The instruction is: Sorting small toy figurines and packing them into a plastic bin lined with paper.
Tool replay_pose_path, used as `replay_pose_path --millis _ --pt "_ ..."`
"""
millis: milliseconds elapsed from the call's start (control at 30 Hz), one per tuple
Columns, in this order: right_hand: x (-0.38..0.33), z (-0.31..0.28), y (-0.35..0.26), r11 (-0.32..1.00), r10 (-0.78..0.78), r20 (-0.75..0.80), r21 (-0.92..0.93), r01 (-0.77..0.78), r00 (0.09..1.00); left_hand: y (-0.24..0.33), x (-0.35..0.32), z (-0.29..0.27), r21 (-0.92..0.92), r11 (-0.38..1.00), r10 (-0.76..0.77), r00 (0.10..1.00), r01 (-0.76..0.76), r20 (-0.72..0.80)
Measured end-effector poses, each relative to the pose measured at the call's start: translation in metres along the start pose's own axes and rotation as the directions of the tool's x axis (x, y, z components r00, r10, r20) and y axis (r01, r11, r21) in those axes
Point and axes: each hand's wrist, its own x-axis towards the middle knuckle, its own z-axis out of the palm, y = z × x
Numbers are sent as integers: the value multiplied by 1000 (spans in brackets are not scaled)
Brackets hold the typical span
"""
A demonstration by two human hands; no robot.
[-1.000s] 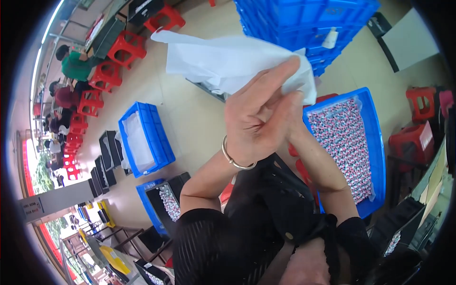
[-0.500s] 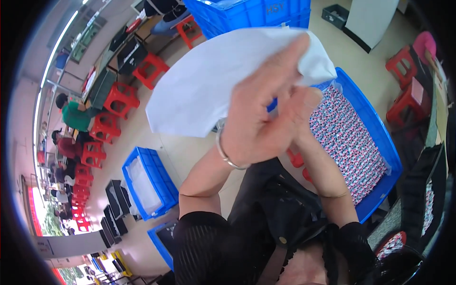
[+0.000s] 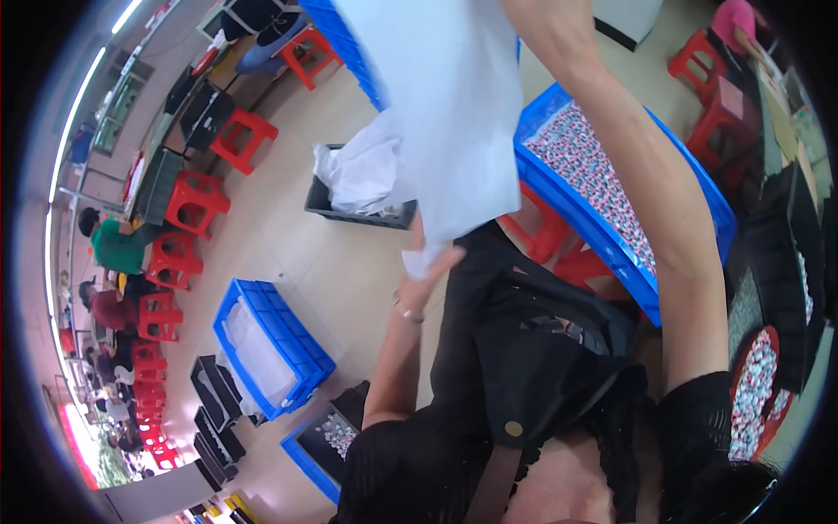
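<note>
A large thin white sheet (image 3: 458, 105), of paper or plastic, hangs upright before me, its top cut off by the upper edge of the view. Its lower corner is pinched in my left hand (image 3: 428, 266), the thumb in front and the other fingers partly behind it. My right arm is raised high past the sheet's right side. Only the wrist end of my right hand (image 3: 528, 10) shows at the top edge, so its fingers are hidden. To the right stands a blue crate (image 3: 650, 301) filled with many small pink, white and blue-grey pieces.
Behind the sheet, a dark bin (image 3: 349, 214) holds crumpled white sheeting (image 3: 362, 170). A lined blue crate (image 3: 305, 362) stands on the floor at left. Red stools (image 3: 196, 205) line a long bench where people sit. Another red stool (image 3: 537, 227) is close by. A red-rimmed tray (image 3: 755, 397) holds small pieces.
The sheet has swung from lying slantwise to hanging upright. My hands, close together before, have parted: the right went up, the left down to the lower corner. The view has shifted, uncovering the dark bin.
</note>
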Motion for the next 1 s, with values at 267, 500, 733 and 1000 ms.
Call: replay_pose_path --millis 267,500,733,1000 --pt "36 -28 8 804 -564 -46 -260 536 824 15 41 51 -120 987 -123 976 103 -177" --pt "50 -109 35 1000 -5 299 28 -3 954 128 73 -52 -603 794 -73 971 -82 -229" --pt "39 -109 75 918 91 494 295 -265 865 59 62 -36 -260 953 79 958 -154 -276" --pt "-7 -138 50 860 473 567 -130 -493 675 71 119 -179 -406 894 20 923 -189 -385"
